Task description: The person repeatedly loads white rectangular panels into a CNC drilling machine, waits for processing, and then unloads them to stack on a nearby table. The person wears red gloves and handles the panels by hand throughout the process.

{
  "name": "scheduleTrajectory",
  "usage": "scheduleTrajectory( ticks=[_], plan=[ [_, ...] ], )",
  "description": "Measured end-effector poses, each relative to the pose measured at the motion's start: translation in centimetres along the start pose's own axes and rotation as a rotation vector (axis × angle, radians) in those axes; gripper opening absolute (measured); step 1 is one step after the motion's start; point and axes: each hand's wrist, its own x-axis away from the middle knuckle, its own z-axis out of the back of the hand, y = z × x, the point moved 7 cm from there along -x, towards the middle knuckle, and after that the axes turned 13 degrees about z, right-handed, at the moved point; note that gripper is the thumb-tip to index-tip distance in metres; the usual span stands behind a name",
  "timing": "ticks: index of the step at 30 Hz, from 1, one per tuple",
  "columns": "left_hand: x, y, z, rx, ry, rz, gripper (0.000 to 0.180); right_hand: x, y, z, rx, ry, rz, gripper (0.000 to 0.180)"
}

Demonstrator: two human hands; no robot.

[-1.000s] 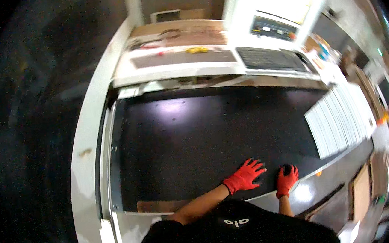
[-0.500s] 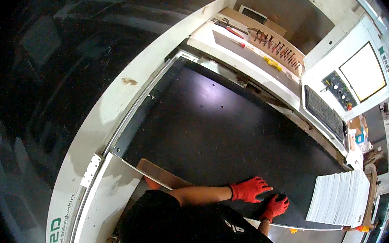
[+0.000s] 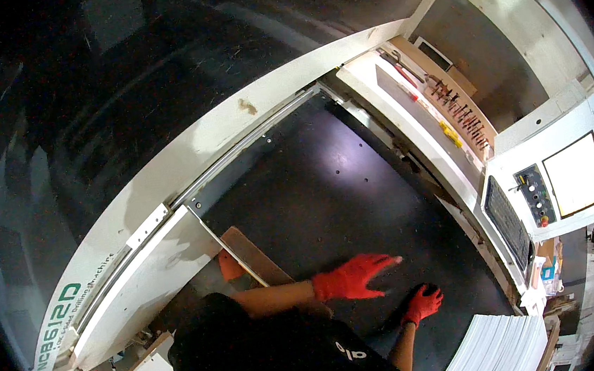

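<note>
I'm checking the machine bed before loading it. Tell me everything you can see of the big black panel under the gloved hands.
The black panel is a large, flat, matte dark sheet lying level in the white-framed machine bed. Small holes dot its surface, and a pale glare sits near its middle. The left hand, in a red glove, reaches over it with fingers spread; the right hand, also red-gloved, presses on its near edge. A brown board lies at its near left corner.

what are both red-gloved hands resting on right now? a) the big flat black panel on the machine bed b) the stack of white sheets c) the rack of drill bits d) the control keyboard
a: the left hand lies spread and the right hand presses on the large flat black panel, apart from the stack of white sheets.
</note>
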Motion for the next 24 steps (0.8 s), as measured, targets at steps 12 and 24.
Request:
scheduleTrajectory(
  ticks=[12,24],
  plan=[
    [0.1,-16.0,22.9,-0.513,0.700,0.492,0.082,-2.5,-16.3,0.5,-0.460,-0.038,0.280,0.080],
    [-6.9,-24.1,27.6,-0.467,0.868,0.593,0.071,-10.1,-29.4,2.6,-0.909,-0.421,0.031,0.127]
  ],
)
